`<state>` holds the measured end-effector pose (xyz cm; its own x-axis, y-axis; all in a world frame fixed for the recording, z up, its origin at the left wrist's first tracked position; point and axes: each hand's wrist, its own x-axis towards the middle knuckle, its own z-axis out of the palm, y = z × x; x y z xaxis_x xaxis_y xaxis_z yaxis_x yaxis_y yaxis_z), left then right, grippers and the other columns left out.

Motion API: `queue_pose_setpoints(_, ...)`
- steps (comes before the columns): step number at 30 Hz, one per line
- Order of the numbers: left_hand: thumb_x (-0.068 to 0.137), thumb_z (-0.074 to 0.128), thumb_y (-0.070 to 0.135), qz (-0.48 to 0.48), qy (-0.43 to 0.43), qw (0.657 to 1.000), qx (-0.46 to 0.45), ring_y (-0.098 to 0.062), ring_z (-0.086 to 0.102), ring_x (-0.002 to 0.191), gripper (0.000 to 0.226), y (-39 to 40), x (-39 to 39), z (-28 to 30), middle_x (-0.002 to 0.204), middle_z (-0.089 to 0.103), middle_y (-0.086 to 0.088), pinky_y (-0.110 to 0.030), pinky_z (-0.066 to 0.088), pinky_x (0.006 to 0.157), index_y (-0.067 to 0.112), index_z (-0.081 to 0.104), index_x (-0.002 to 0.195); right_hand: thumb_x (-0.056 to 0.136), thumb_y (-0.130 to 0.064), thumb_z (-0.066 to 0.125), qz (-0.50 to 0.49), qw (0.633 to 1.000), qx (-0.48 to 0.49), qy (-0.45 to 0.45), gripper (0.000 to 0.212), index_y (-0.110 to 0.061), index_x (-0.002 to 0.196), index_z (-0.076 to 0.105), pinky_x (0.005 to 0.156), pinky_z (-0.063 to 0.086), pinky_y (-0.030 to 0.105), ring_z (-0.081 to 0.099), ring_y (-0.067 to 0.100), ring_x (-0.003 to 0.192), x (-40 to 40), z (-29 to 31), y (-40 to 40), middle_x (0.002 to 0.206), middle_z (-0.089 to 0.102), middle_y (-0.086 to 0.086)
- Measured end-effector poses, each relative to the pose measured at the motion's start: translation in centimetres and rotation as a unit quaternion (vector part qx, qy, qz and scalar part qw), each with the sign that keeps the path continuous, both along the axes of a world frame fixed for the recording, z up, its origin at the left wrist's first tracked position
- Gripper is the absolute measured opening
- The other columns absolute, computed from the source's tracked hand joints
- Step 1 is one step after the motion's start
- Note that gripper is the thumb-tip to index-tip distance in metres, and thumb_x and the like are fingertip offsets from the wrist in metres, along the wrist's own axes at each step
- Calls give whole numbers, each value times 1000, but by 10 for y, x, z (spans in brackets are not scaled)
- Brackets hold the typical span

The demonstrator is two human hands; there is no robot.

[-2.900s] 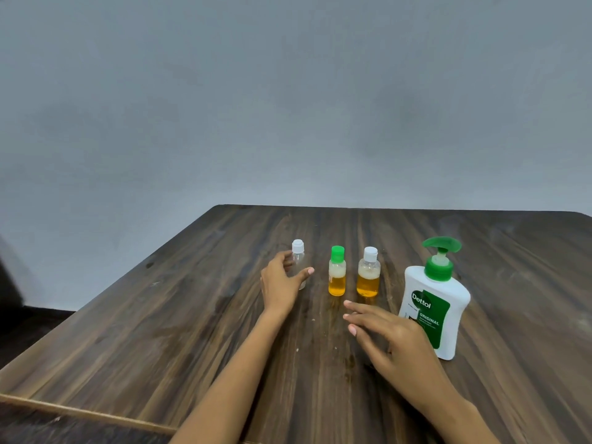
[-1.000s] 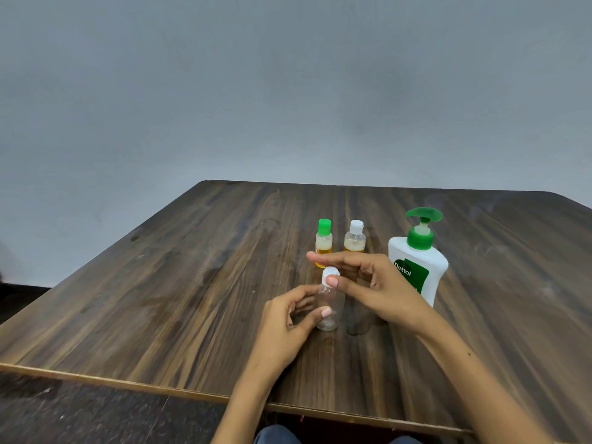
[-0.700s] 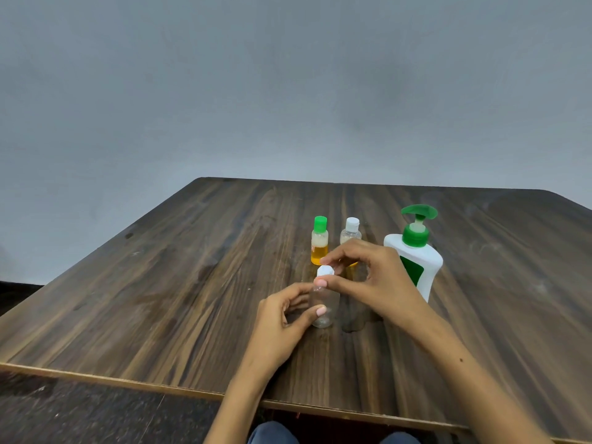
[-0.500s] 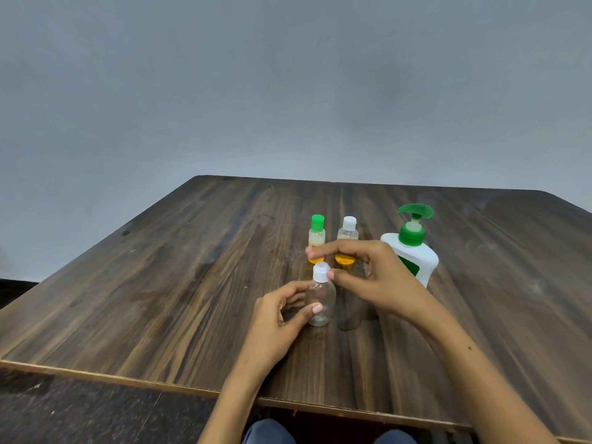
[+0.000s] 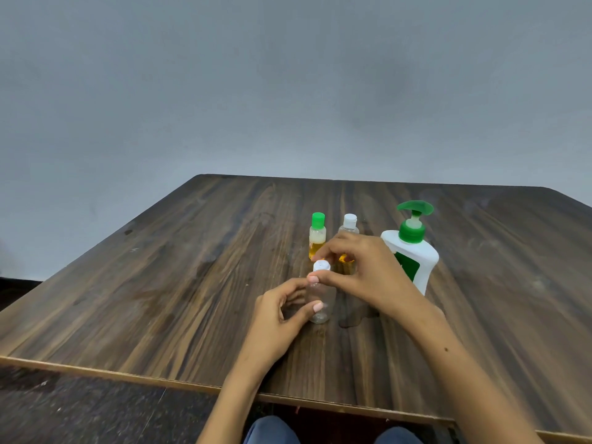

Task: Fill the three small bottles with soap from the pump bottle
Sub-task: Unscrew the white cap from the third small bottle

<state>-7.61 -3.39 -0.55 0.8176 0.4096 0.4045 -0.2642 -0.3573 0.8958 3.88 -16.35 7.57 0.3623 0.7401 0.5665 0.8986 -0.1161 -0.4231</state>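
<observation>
A clear, empty small bottle [image 5: 323, 302] stands upright on the wooden table [image 5: 179, 277]. My left hand [image 5: 282, 318] grips its body with thumb and fingers. My right hand [image 5: 362, 270] pinches its white cap [image 5: 321, 266] from above. Behind them stand a green-capped small bottle [image 5: 317, 233] and a white-capped small bottle [image 5: 349, 226], both holding amber soap; my right hand hides the lower part of the white-capped one. The white pump bottle [image 5: 416, 251] with a green pump head stands to the right, just behind my right wrist.
The table's near edge [image 5: 128, 376] runs across the bottom, with dark floor below it on the left and my knees under it. A grey wall rises behind the table's far edge.
My left hand has brought the empty bottle from the back row toward me. My right hand came onto its cap; in the last half second the fingers have shifted round the cap.
</observation>
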Motion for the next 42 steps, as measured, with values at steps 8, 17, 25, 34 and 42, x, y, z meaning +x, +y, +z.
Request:
queue_pose_setpoints(8, 86, 71, 8, -7, -7, 1000, 14, -7, 69, 102, 28, 0, -1, 0, 106, 74, 7, -17, 51, 89, 18, 68, 112, 77, -51, 71, 16, 999, -35, -28, 40, -32, 111, 70, 82, 53, 34, 61, 0, 101, 2, -1, -3, 109, 68, -17)
queue_pose_setpoints(17, 86, 70, 5, -6, -12, 1000, 14, -6, 69, 103, 28, 1, 1, 0, 106, 74, 8, -18, 51, 90, 18, 69, 110, 82, -51, 66, 4, 997, -50, -67, 39, -31, 116, 64, 80, 51, 29, 55, -2, 105, 1, -5, -2, 116, 59, -18)
queue_pose_setpoints(25, 86, 70, 5, -3, -10, 1000, 21, -7, 68, 104, 28, 1, 1, 0, 108, 74, 8, -18, 51, 91, 17, 69, 111, 85, -44, 67, 44, 995, -69, -54, 35, -32, 117, 63, 85, 50, 28, 55, -1, 112, 1, 1, -3, 119, 60, -18)
queue_pose_setpoints(34, 86, 71, 7, 5, -5, 1000, 22, -5, 69, 100, 29, 0, 1, 0, 105, 74, 11, -13, 49, 86, 18, 68, 113, 84, -13, 70, 62, 993, -91, -37, 30, -27, 110, 70, 85, 50, 28, 62, 2, 99, 7, 9, -6, 107, 70, -12)
queue_pose_setpoints(42, 85, 71, 5, 6, -9, 999, 30, -4, 69, 99, 29, -1, 0, 2, 103, 75, 11, -11, 49, 84, 13, 68, 113, 79, -13, 79, 23, 998, 49, 31, 18, -15, 95, 71, 76, 56, 30, 66, 7, 86, 0, 12, -12, 93, 70, -7)
